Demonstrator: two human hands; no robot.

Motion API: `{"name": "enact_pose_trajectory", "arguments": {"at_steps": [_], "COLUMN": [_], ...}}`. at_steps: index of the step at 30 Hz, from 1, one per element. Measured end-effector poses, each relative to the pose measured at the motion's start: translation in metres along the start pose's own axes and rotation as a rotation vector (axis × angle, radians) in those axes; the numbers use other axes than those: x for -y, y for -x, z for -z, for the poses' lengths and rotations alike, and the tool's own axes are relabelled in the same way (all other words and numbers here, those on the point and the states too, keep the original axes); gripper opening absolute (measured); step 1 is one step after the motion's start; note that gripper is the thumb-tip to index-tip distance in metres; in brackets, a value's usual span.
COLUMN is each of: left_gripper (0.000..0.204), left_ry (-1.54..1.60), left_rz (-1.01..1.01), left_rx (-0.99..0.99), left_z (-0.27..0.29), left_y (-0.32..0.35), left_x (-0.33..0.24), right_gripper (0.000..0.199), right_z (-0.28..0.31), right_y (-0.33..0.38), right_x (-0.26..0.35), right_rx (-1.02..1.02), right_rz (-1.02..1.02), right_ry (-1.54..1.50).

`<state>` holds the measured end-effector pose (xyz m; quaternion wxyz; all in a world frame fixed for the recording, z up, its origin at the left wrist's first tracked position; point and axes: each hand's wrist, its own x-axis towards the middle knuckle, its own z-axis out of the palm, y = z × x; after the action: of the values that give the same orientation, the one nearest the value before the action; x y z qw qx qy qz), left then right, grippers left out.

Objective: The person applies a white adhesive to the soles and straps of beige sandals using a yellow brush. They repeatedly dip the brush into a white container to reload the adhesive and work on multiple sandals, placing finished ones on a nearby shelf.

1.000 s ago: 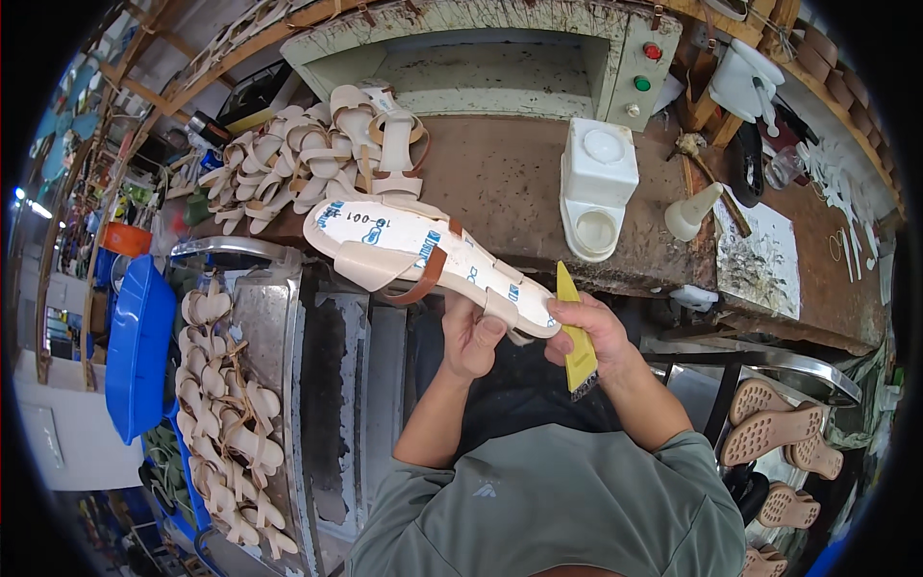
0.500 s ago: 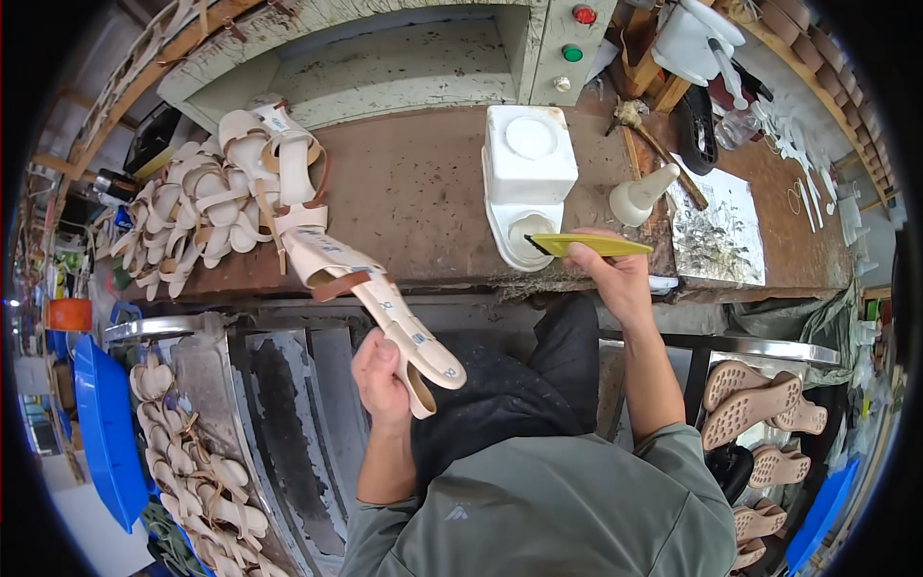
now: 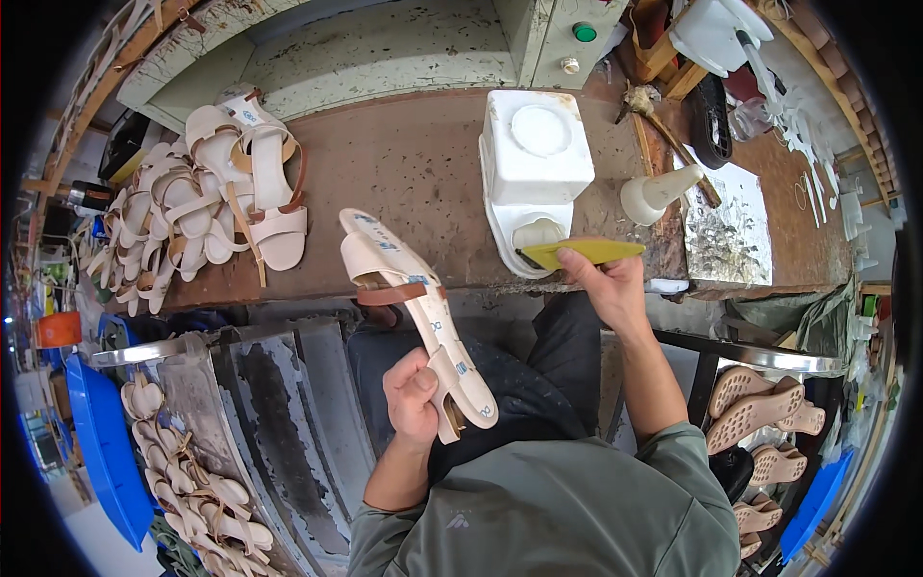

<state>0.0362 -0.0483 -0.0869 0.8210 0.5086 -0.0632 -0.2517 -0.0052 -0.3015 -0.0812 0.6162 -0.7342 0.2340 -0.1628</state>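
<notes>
The left hand grips the narrow end of a beige sandal with a brown strap, printed underside up, its wide end overlapping the counter's front edge in view. The right hand is closed around a yellow brush, its tip at the open cup of a white container by that edge. Farther back, piled sandals lie toward the left end.

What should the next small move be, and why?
Probably lift the yellow brush toward the sandal: the right hand holds it with its tip at the open cup of the white container, while the left hand holds the sandal apart, near its narrow end.
</notes>
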Motion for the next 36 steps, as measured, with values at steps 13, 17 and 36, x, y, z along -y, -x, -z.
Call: {"name": "enact_pose_trajectory", "arguments": {"at_steps": [13, 17, 36], "left_gripper": [0.039, 0.037, 0.03], "left_ry": [0.069, -0.005, -0.051], "left_rz": [-0.208, -0.301, -0.49], "left_rx": [0.318, 0.385, 0.493], "left_z": [-0.04, -0.045, -0.048], "left_y": [0.041, 0.053, 0.089], "left_x": [-0.042, -0.053, -0.067], "right_gripper": [0.017, 0.019, 0.018], "right_z": [-0.035, -0.037, -0.028], "right_y": [0.061, 0.075, 0.131], "right_x": [0.085, 0.091, 0.106], "right_rx": [0.106, 0.122, 0.182], "right_rz": [0.803, 0.877, 0.975], "right_ry": [-0.243, -0.232, -0.206]}}
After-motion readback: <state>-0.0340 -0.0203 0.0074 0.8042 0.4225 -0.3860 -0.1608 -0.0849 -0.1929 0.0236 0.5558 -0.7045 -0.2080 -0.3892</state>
